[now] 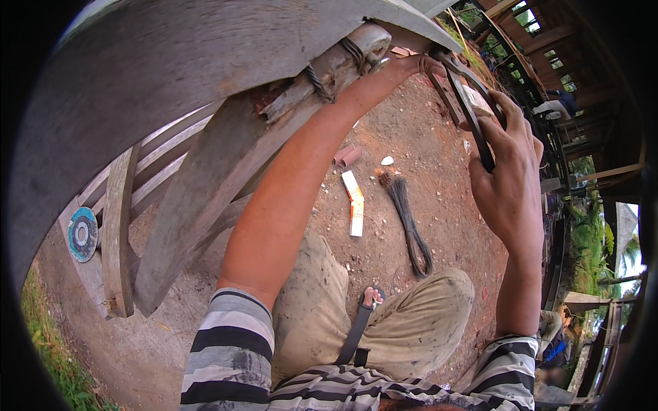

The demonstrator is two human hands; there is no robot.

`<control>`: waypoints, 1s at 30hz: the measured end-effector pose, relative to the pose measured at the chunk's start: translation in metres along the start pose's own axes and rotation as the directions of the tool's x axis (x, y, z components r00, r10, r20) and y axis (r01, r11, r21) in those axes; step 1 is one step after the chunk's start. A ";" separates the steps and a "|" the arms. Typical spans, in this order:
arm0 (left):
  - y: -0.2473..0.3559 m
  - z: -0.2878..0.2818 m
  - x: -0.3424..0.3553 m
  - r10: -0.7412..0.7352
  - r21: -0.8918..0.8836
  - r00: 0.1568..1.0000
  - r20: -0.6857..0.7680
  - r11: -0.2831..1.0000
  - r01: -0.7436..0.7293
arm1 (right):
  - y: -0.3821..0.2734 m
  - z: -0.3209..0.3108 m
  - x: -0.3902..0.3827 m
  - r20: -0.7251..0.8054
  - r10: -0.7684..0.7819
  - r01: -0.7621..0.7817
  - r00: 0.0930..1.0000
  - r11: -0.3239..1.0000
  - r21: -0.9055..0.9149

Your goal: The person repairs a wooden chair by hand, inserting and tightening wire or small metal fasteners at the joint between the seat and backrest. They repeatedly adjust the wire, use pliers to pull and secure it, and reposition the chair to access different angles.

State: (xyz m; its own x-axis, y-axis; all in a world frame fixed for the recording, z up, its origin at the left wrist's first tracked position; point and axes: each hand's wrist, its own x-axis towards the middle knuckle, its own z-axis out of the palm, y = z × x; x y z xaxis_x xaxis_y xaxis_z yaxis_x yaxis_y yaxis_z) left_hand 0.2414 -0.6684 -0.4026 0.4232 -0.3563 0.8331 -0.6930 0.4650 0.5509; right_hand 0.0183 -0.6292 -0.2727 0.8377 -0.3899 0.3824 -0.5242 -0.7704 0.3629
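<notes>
My right hand (507, 171) grips the dark handles of a pair of pincers (473, 113), with the handles spread somewhat apart. The pincers' head meets the end of a grey wooden beam (205, 51) at the top. Close to that head, my left hand (419, 65) reaches up under the beam; its fingers look bent, and what they hold is hidden. Twisted wire (319, 85) wraps a weathered timber (291, 103) beside my left forearm. A bolt (379, 64) sticks out near the timber's end.
On the dirt ground lie a bundle of thin wire (409, 222), a white and orange carton (354, 202) and reddish tube pieces (348, 156). A blue-rimmed disc (83, 234) rests against wooden slats (118, 233) at left. Another person (556, 105) is in the background at right.
</notes>
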 end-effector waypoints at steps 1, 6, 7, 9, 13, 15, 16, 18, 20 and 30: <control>-0.002 0.001 -0.001 -0.013 -0.031 1.000 0.020 0.999 0.014 | 0.000 0.000 0.000 0.003 -0.001 0.001 1.000 1.000 0.002; -0.009 0.012 -0.001 -0.052 -0.216 0.988 0.144 0.973 0.083 | 0.004 -0.002 0.001 0.020 -0.024 0.025 0.999 0.999 -0.033; -0.010 0.014 -0.003 -0.058 -0.250 0.983 0.173 0.963 0.101 | 0.003 -0.003 0.002 0.036 -0.019 0.020 0.999 0.999 -0.027; -0.014 0.017 -0.005 -0.072 -0.303 0.972 0.224 0.943 0.140 | 0.002 -0.006 0.003 0.067 -0.008 0.010 0.998 1.000 -0.016; -0.018 0.024 -0.008 -0.077 -0.403 0.942 0.327 0.890 0.213 | 0.010 -0.006 0.005 0.089 -0.033 0.029 0.995 0.998 0.047; -0.021 0.027 -0.009 -0.076 -0.451 0.926 0.370 0.857 0.251 | 0.011 -0.005 0.006 0.120 -0.017 0.003 0.993 0.993 0.122; -0.023 0.027 -0.009 -0.075 -0.464 0.919 0.387 0.845 0.265 | 0.011 -0.007 0.008 0.150 -0.021 0.001 0.989 0.991 0.137; -0.026 0.028 -0.008 -0.072 -0.495 0.905 0.420 0.817 0.295 | 0.013 -0.015 0.014 0.208 -0.031 -0.004 0.978 0.986 0.166; -0.029 0.031 -0.009 -0.061 -0.526 0.891 0.450 0.788 0.319 | 0.014 -0.025 0.020 0.294 -0.026 -0.049 0.955 0.968 0.244; -0.014 0.030 -0.010 -0.100 -0.519 0.922 0.373 0.802 0.297 | 0.029 -0.014 0.013 0.249 -0.105 0.012 0.963 0.937 0.350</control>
State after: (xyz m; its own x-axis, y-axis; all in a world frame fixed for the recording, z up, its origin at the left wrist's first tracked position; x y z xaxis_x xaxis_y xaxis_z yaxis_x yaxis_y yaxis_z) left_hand 0.2290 -0.6959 -0.4205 0.2420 -0.6776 0.6945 -0.1275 0.6873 0.7151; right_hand 0.0119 -0.6500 -0.2455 0.8997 -0.4201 0.1186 -0.4277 -0.9027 0.0468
